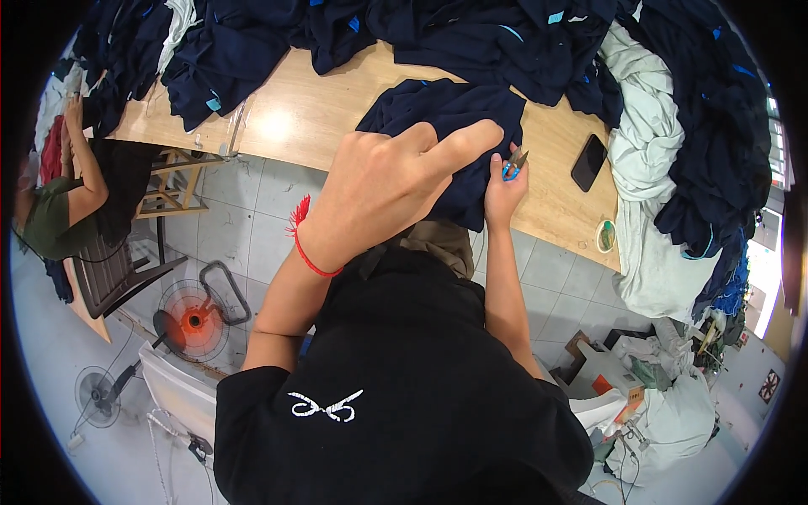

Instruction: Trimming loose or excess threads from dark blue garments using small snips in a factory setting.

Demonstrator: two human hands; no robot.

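My left hand (391, 181) is raised close to the camera above the table's near edge, a red string bracelet (300, 240) round its wrist. One finger reaches to the right, the others are curled, and their tips are hidden, so anything in them cannot be made out. In my right hand (505, 195) is a pair of thread snips (513, 166) with blue handles, blades pointing up and away. Beneath and beside both hands lies a dark navy garment (438, 105), its near part hanging over the table edge. My left hand covers some of it.
Navy garments (471, 34) heap along the far side of the wooden table (290, 109). A black phone (588, 162), a small round container (605, 236) and pale cloth (644, 135) are at right. At left are another person (63, 210), a chair (114, 261) and a fan (195, 320).
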